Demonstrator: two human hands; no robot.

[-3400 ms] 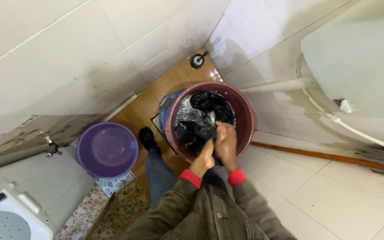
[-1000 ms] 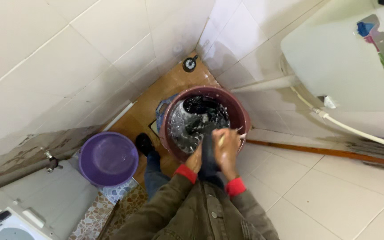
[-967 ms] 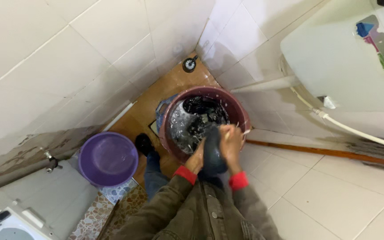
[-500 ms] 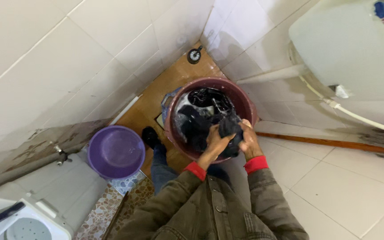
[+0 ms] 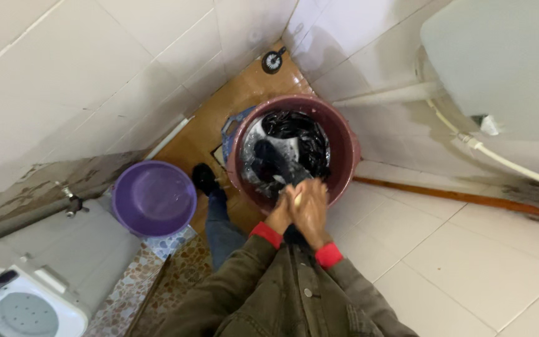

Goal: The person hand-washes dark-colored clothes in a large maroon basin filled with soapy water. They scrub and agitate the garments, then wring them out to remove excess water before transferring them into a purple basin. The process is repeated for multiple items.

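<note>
A maroon round tub [image 5: 347, 145] stands on the floor, holding soapy water and dark wet clothes [image 5: 297, 137]. Over its near rim my left hand [image 5: 279, 214] and my right hand [image 5: 310, 207] are pressed together. A strip of the dark cloth [image 5: 276, 163] runs from the water up into them, and both hands grip it. The right hand lies over the left and hides most of what is held. Red cuffs and olive jacket sleeves show below the hands.
A purple basin [image 5: 153, 198] sits on the left by a tap [image 5: 70, 203]. A white washing machine [image 5: 20, 309] is at the bottom left. A white tank [image 5: 506, 62] with a hose [image 5: 513, 167] hangs on the right. A floor drain [image 5: 272, 60] lies beyond the tub.
Half a second ago both hands held a bunched dark garment above the tub. Now they have come closer together at the near rim, and the cloth trails down into the water.
</note>
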